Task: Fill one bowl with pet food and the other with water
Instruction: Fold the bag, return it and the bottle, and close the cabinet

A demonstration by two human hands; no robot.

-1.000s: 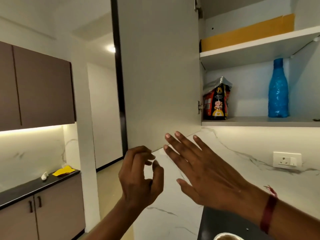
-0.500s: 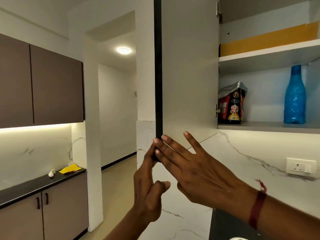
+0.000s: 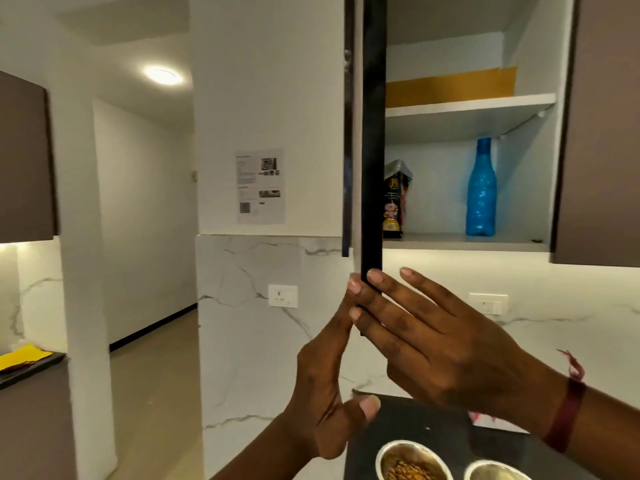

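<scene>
The cupboard door [image 3: 373, 133] stands edge-on in front of me. My left hand [image 3: 325, 393] presses straight fingers against the left face of its lower corner, thumb spread out. My right hand [image 3: 443, 348] lays straight fingers on the same corner from the right. Inside the cupboard, the pet food bag [image 3: 394, 202] stands upright on the lower shelf, partly hidden by the door. A blue water bottle [image 3: 481, 192] stands to its right. At the bottom edge, a steel bowl [image 3: 412, 462] holds brown pet food. A second steel bowl [image 3: 498, 471] sits beside it, its contents hidden.
The bowls rest on a dark countertop [image 3: 433, 420] below the cupboard. A shut brown cupboard door [image 3: 602, 133] is at the right. Wall sockets [image 3: 283, 295] sit on the marble backsplash. A printed sheet [image 3: 259, 187] hangs on the wall. A passage opens at the left.
The cupboard door has swung from wide open to edge-on, with both hands now on its lower corner. My view has shifted, bringing the two bowls into sight.
</scene>
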